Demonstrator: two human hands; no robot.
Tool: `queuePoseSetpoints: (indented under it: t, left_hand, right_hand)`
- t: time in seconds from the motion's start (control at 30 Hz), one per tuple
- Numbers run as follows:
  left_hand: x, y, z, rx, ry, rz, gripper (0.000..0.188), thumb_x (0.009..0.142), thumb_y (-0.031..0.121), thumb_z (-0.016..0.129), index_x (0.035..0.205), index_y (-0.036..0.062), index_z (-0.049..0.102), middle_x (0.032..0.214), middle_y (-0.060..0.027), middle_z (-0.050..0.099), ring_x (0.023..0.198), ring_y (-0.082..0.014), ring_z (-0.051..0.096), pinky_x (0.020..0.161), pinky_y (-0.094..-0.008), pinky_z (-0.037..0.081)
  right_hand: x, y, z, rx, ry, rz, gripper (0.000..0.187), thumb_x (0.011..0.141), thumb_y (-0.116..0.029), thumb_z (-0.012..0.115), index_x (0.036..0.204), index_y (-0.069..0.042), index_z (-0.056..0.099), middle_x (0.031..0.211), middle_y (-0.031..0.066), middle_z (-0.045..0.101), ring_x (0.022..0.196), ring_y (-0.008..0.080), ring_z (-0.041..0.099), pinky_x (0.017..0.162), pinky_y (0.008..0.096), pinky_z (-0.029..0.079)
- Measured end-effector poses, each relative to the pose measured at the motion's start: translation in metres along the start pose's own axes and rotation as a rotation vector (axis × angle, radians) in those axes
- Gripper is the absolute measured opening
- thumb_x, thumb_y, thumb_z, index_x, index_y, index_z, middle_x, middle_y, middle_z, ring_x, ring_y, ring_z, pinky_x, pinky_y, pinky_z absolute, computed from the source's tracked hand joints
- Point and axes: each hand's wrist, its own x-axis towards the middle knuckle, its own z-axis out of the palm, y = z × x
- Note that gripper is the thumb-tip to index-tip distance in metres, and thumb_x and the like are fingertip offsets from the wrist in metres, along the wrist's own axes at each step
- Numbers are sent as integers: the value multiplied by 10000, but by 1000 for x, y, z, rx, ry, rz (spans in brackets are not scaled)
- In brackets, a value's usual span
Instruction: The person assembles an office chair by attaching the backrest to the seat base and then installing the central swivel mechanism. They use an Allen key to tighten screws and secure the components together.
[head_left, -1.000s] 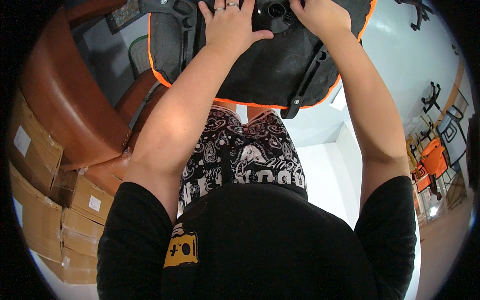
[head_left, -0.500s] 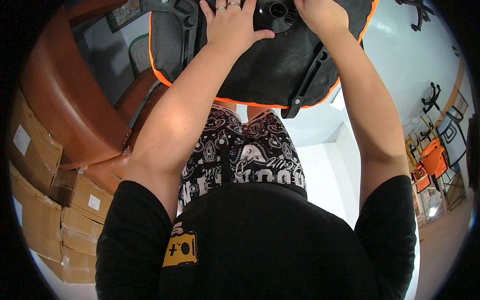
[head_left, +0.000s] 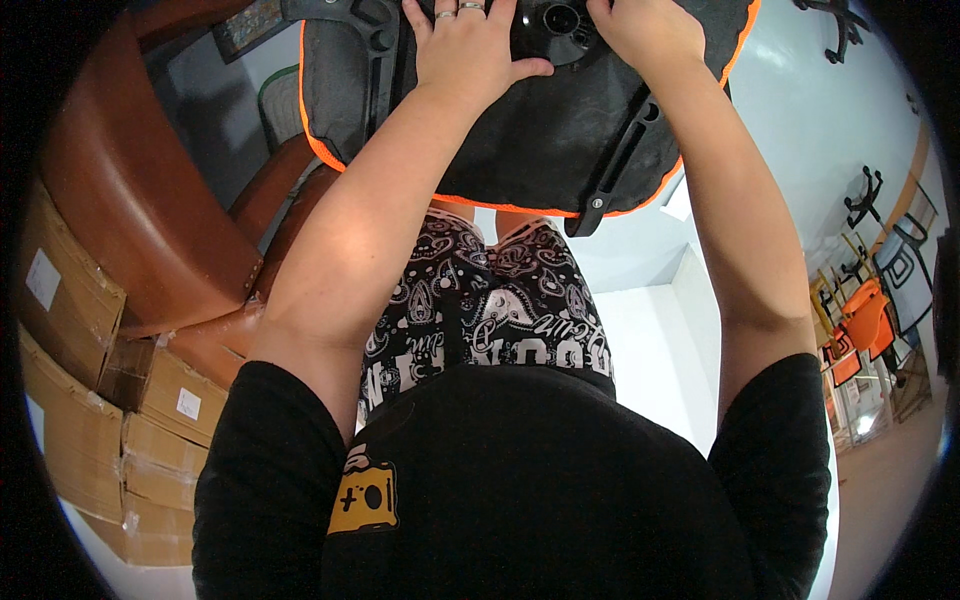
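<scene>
A black fabric chair seat (head_left: pixel 520 150) with orange piping lies with its underside up at the top of the view, over my legs. Black plastic arm brackets are screwed to it: one left bracket (head_left: pixel 383 75) and one right bracket (head_left: pixel 617 160). Between my hands a round, glossy black fitting (head_left: pixel 555 45) with a central hole shows on the seat. My left hand (head_left: pixel 465 50), two rings on its fingers, rests on the underside just left of the fitting, fingers spread. At the fitting's right side my right hand (head_left: pixel 650 35) is closed with curled fingers; what they hold is hidden.
Brown leather-like furniture (head_left: pixel 150 200) stands at the left, above taped cardboard boxes (head_left: pixel 75 410). At the right are an orange chair (head_left: pixel 865 325), metal frames and a black chair base part (head_left: pixel 862 195) on the pale floor. Another black base part (head_left: pixel 838 30) lies at the top right.
The seat and both hands have shifted very slightly to the right in view. My right hand has turned a little; the grip looks much the same.
</scene>
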Motion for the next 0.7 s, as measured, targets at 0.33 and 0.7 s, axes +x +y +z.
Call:
queuePoseSetpoints:
  t: [0.33,0.7]
  left_hand:
    - [3,-6,15,29,87,20,1020,705,474,778,1482,78,251,1549,-143,194,1441,-371,112,1126,-618,122]
    - [-23,-36,16,-29,526,265,677,738,354,774,1291,75,499,1318,-167,481,1251,-380,423,989,-452,415]
  right_hand:
    - [-2,-3,4,45,18,13,385,949,-297,425,909,-17,686,932,214,668,868,365,649,799,436,514]
    - [-29,13,9,356,402,-208,144,869,-98,540,978,-49,620,905,149,620,796,313,609,707,386,492]
